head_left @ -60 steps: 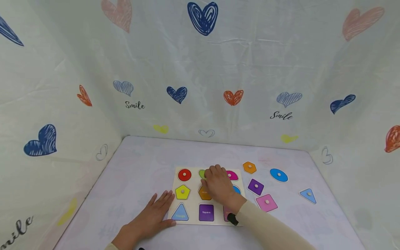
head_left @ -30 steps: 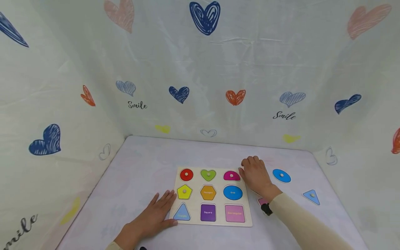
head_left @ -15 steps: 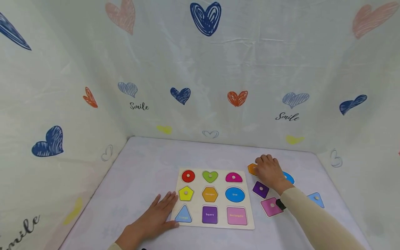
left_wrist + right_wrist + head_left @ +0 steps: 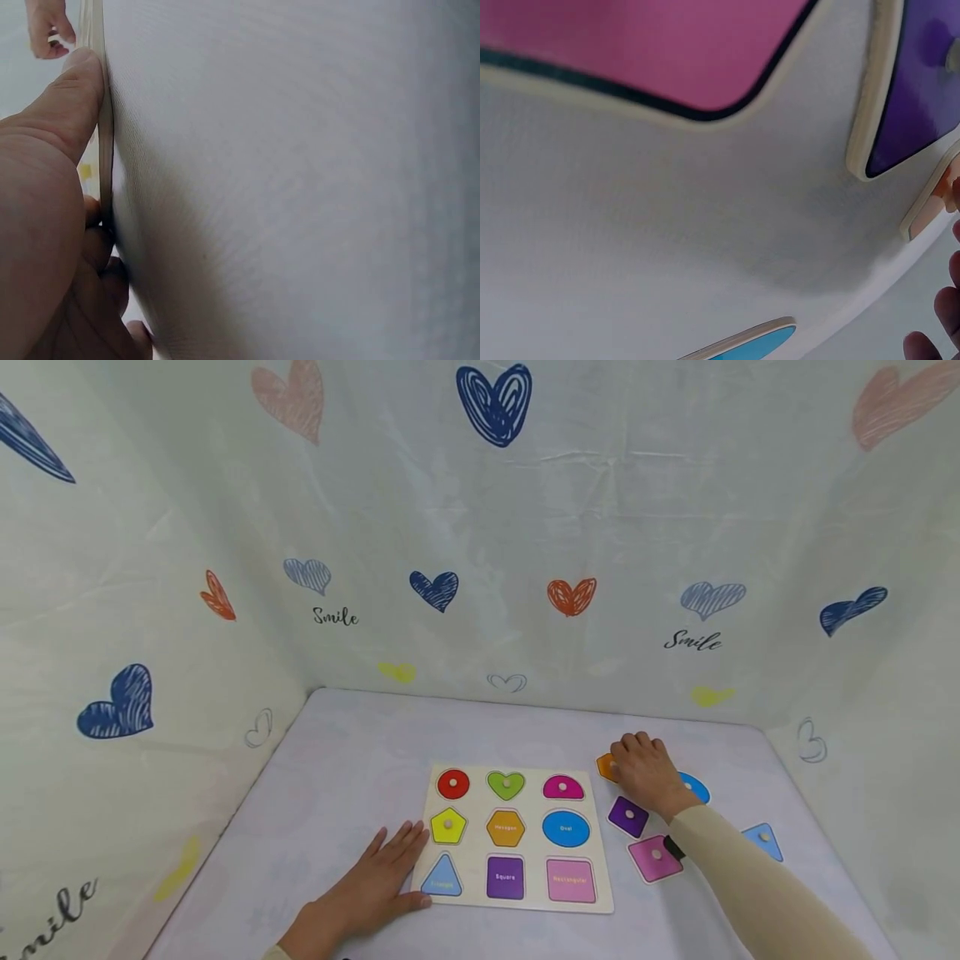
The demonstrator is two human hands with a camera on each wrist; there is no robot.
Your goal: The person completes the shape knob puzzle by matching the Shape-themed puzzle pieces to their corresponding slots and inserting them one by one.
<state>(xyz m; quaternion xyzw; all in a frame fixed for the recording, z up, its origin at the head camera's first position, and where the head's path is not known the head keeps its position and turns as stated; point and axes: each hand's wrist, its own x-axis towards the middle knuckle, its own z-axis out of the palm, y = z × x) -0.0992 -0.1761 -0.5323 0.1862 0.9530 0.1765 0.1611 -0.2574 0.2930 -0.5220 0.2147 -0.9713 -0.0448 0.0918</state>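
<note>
In the head view, a pale shape-puzzle board (image 4: 525, 861) lies on the table. My left hand (image 4: 367, 887) rests along its left edge, fingers straight and spread, thumb at the near corner. My right hand (image 4: 648, 771) pinches at the middle of the orange hexagon piece (image 4: 604, 766), which lies right of the board; its knob is hidden under the fingers. The right wrist view shows the fingers (image 4: 946, 309) at this orange piece (image 4: 928, 212). The red circle (image 4: 453, 784), green heart (image 4: 506, 786), magenta half-circle (image 4: 563, 788) and yellow pentagon (image 4: 447, 827) pieces sit in the board.
Loose knobbed pieces lie right of the board: a purple square (image 4: 627, 817), a pink rectangle (image 4: 654, 860), a light-blue triangle (image 4: 763, 843) and a blue oval (image 4: 696, 788) partly behind the right hand. A white curtain (image 4: 615, 510) with printed hearts surrounds the table.
My right hand has left the green heart piece on the board and moved right to the loose orange hexagon. Over the last half second it has hardly moved. The left hand has stayed in place.
</note>
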